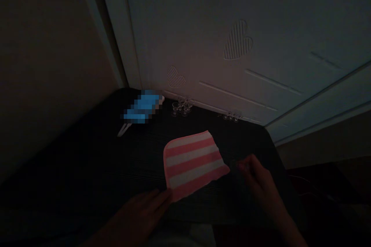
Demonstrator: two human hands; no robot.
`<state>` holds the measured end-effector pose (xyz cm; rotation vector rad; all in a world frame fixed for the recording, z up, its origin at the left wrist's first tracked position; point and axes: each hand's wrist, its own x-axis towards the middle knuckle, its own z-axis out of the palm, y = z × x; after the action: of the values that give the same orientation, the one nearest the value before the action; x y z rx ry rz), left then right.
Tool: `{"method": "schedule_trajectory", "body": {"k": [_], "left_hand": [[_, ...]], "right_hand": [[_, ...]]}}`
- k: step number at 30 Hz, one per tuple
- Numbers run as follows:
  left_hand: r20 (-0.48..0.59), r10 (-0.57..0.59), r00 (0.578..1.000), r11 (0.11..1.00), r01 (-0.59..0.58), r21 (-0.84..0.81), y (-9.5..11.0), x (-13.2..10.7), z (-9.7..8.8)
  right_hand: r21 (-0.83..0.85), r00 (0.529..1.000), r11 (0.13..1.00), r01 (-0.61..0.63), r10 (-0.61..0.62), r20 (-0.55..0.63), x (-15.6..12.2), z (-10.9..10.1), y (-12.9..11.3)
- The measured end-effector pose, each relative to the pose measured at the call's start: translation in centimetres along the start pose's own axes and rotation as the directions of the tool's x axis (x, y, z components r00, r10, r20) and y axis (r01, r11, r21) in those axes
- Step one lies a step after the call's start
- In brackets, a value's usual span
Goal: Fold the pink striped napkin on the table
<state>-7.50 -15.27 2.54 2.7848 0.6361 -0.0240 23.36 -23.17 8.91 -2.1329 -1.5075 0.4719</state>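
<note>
A folded cloth with pink and white stripes (193, 162) lies flat on a dark table (95, 162) in dim light. My left hand (145, 210) reaches in from below, its fingertips touching the cloth's near corner; the fingers look stretched out. To the right, my right hand (259, 179) hovers just off the cloth's right corner, fingers curled together as if pinched, with nothing I can make out in them.
A blue blurred object (142, 107) with a white handle-like part lies at the back left of the table. Small clear glass pieces (181, 107) stand by the white panel with heart cut-outs (238, 40). The table's right edge drops off beyond my right hand.
</note>
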Motion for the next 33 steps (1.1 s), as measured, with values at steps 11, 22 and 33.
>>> {"method": "schedule_trajectory", "body": {"k": [11, 22, 33], "left_hand": [[-0.075, -0.025, 0.997, 1.000, 0.025, 0.000, -0.4, -0.1, 0.9], [-0.313, -0.021, 0.950, 1.000, 0.026, 0.011, -0.2, 2.4, 0.6], [-0.380, -0.186, 0.906, 0.965, 0.240, 0.101, -0.9, 4.5, 1.8]], "right_hand": [[0.202, 0.940, 0.973, 0.114, -0.172, 0.295, 0.5, 7.6, -2.6], [0.245, 0.994, 0.969, -0.025, -0.002, 0.107, 1.2, 4.3, -1.2], [0.053, 0.961, 0.984, 0.170, -0.177, 0.212, 3.4, 8.7, -4.3]]}}
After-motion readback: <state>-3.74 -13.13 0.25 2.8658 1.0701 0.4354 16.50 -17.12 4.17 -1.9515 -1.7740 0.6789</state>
